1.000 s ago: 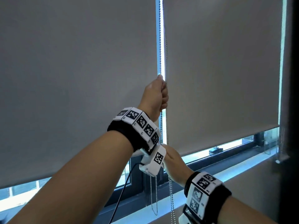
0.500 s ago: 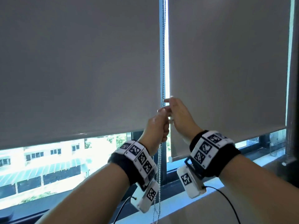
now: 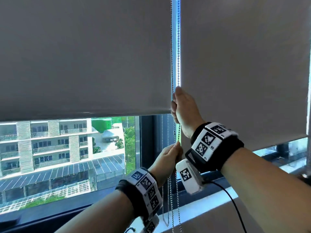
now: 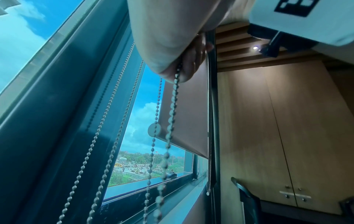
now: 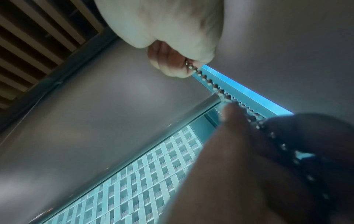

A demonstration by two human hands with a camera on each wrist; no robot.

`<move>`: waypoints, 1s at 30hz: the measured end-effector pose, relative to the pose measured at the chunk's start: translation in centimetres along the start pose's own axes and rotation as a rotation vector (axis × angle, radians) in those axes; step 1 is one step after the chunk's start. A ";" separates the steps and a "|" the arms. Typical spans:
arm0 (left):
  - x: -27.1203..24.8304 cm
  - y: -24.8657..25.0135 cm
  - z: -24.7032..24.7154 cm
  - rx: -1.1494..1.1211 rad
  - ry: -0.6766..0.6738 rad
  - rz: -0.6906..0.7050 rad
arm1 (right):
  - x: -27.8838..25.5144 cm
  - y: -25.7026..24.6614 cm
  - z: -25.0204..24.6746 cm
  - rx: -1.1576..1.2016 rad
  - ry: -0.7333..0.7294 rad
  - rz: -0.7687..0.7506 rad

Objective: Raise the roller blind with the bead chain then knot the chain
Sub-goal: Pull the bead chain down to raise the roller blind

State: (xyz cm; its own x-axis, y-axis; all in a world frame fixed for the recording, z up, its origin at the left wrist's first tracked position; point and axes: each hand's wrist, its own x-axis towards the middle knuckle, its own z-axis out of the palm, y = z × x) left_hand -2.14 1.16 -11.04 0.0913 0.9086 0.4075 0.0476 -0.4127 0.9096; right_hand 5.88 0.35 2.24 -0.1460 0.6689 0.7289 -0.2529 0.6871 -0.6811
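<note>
Right hand [image 3: 182, 108] is clenched on the bead chain [image 3: 172, 56] at the level of the left roller blind [image 3: 84, 56] hem; left hand [image 3: 169, 158] grips the same vertical run directly below, near the sill. Since the earlier frame the right hand has moved above the left and the hem has risen, exposing more window.

An upper-floor office or flat: roller blinds [image 3: 84, 64], wooden cabinets [image 4: 287, 136], apartment block [image 3: 42, 145] outside

roller blind [image 3: 84, 56]: matt grey cloth | bead chain [image 3: 172, 47]: shiny metal | cupboard [image 4: 287, 128]: smooth wood
</note>
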 end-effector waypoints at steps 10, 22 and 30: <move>2.2 4.1 -1.1 -0.108 -0.061 -0.029 | -1.8 3.4 -0.6 -0.197 0.042 -0.067; 5.0 14.9 -0.2 -0.156 0.064 0.282 | -7.0 9.0 -1.7 -0.272 -0.029 -0.046; 6.1 16.8 -0.2 -0.124 0.173 0.333 | -8.5 9.0 -1.7 -0.213 -0.152 0.109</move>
State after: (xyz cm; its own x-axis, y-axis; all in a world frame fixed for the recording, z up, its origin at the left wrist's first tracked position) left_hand -0.93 -0.19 6.77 -0.0876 0.7279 0.6800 -0.0776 -0.6855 0.7239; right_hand 6.54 1.29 -10.22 -0.3071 0.7026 0.6420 -0.0240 0.6686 -0.7432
